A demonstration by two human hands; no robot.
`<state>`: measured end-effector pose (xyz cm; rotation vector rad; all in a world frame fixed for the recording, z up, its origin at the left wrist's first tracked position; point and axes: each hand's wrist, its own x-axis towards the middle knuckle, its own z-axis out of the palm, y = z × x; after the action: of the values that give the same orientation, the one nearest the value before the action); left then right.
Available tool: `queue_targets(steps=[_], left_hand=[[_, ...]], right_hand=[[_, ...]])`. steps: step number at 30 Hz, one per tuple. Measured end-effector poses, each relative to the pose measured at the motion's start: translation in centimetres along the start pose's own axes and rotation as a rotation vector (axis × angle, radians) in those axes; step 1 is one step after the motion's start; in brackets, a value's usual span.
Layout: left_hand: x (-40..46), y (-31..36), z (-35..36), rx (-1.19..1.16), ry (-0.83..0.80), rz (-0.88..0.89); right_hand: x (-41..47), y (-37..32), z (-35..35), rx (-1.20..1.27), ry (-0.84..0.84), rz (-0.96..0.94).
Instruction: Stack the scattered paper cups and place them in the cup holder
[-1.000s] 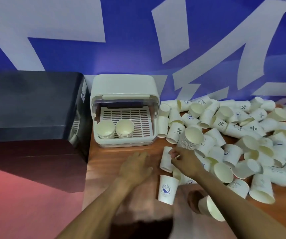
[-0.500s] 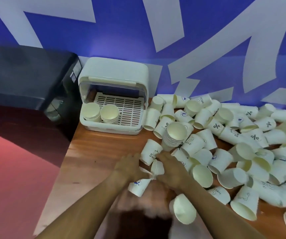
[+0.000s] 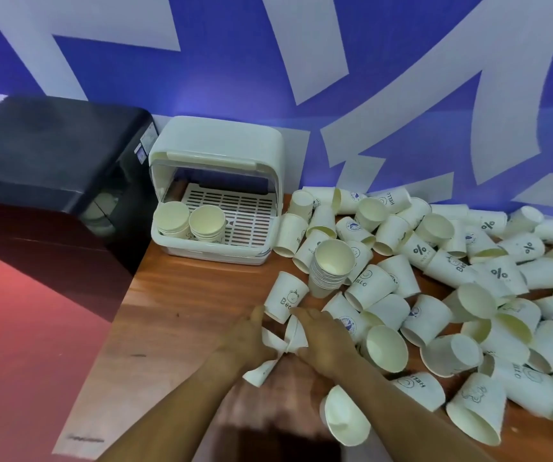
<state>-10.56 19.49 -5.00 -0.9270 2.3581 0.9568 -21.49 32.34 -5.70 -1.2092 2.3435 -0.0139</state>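
Paper cups in left hand and right hand.

This is looking like an office or event break corner: a blue wall with large white graphics is running behind a white cup holder, a black appliance sitting left of it on a wooden table.

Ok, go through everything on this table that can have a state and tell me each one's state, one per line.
Cup holder: lid raised, front open, two short cup stacks inside.
Tall stack: leaning, on the table among loose cups.
Scattered cups: mostly lying on their sides, unstacked.
Left hand: holds a cup.
Right hand: holds a cup.
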Motion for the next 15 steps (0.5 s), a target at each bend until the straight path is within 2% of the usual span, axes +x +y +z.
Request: queue_targets(steps=[7, 15], left_hand=[[-1.0, -0.2, -3.2, 0.043, -0.002, 0.001], [-1.9, -0.5, -9.4, 0.052, 0.163, 0.074]], right_hand=[[-1.3, 0.4, -2.6, 0.111, 0.096, 0.026], [-1.6, -1.4, -7.8, 0.17, 0.253, 0.047]])
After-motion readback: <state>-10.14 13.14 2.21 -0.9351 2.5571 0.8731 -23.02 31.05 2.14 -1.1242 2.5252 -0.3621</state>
